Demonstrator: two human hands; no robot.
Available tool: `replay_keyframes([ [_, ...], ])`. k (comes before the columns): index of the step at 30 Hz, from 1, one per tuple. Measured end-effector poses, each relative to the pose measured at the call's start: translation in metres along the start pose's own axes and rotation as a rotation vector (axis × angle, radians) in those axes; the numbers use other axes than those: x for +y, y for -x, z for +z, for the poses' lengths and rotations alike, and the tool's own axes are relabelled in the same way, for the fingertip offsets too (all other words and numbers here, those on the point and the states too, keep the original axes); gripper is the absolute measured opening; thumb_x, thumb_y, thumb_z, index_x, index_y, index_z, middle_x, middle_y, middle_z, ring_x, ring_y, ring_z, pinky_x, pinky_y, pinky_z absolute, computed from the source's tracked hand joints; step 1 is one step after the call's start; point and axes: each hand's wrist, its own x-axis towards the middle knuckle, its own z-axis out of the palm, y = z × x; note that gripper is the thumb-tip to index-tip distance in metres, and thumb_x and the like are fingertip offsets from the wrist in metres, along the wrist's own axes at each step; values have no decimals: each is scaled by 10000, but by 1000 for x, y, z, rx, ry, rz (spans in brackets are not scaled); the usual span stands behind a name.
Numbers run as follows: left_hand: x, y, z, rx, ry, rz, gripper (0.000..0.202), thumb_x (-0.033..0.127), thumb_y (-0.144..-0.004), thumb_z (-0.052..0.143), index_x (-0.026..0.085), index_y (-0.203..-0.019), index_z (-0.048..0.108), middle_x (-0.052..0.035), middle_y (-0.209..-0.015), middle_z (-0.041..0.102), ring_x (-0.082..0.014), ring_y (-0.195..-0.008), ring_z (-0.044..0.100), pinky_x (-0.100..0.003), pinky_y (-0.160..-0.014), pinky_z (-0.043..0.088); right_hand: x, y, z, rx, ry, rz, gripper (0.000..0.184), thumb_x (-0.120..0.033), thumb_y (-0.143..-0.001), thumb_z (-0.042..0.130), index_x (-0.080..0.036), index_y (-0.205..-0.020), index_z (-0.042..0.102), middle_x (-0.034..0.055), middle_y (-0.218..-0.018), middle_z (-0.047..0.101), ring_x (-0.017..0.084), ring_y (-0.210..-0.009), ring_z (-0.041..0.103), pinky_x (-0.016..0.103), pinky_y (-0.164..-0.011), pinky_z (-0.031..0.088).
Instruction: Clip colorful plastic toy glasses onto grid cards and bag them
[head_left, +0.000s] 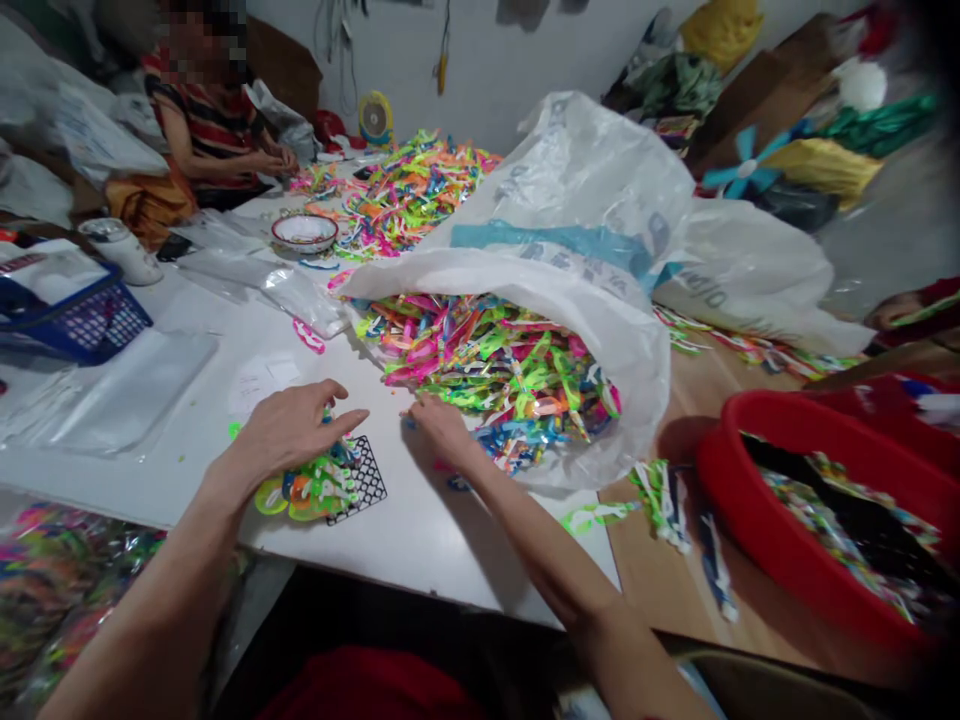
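White tabletop (420,530) carries a big plastic sack (600,300) lying on its side, mouth toward the person, spilling bright plastic pieces (495,365) that point every way. Left hand (289,430) lies flat, fingers loosely spread, on a small stack of toys (311,490) over a black mesh card (360,485) – its long side slanting away to the right. Right hand (442,430) touches the pile's near edge – whether it grips anything, I cannot tell

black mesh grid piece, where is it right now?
Head view, lower left of centre: the black mesh grid lies flat on the white table, under the small pile of coloured plastic pieces beneath the left hand.
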Motion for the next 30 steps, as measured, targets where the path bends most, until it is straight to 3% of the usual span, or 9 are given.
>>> replay_keyframes([
  [3,-3,0,1,24,27,4,646,704,-790,298,225,-1133,565,-73,-1121,652,-294,-1021,595,-406,-880,422,-33,-7,4,13,-58,-123,247,-127,-904,382,-139,-1063,571,115,-1106,560,214,-986,539,309,-801,455],
  [5,-4,-1,3,25,36,-6,601,658,-829,250,236,-1103,578,-62,-1098,661,-284,-1009,602,-402,-875,423,-39,-6,6,9,-77,-139,260,-92,-894,367,-140,-1049,570,110,-1086,565,206,-955,548,308,-778,461],
  [11,-3,-2,5,47,-26,-17,502,454,-876,204,203,-1055,600,-90,-1012,682,-278,-932,625,-383,-795,440,7,2,10,47,-4,11,349,-32,-865,364,-118,-1158,534,139,-1134,558,229,-1014,529,314,-801,443],
  [15,-3,0,5,47,-31,-5,479,417,-878,204,196,-1028,601,-87,-996,684,-273,-902,629,-383,-780,442,28,1,6,81,-1,93,259,-107,-893,401,-147,-1104,547,115,-1096,579,203,-982,547,266,-770,434],
  [18,-2,0,4,55,-15,-4,487,445,-878,212,201,-1041,600,-85,-1017,682,-277,-930,623,-384,-794,441,24,2,1,111,4,146,222,-161,-896,440,-152,-1098,532,114,-1094,580,193,-967,555,246,-754,428],
  [22,2,-1,4,54,-24,-48,489,459,-870,226,201,-1030,610,-90,-1017,684,-292,-927,623,-397,-783,442,-2,2,7,28,12,15,238,-132,-904,382,-145,-1082,539,118,-1075,587,202,-938,573,282,-759,440],
  [25,2,-1,6,64,-17,-47,482,460,-868,237,204,-1030,612,-89,-1016,686,-296,-928,623,-399,-777,441,-16,1,14,-13,-4,1,251,-108,-894,370,-131,-1073,544,123,-1064,587,224,-971,568,307,-765,447],
  [30,-2,0,8,80,9,-25,486,464,-875,227,206,-1029,609,-90,-996,688,-292,-920,623,-391,-760,439,-1,3,14,-72,-20,38,282,-87,-886,354,-156,-1053,571,108,-1079,577,203,-949,583,283,-750,440],
])
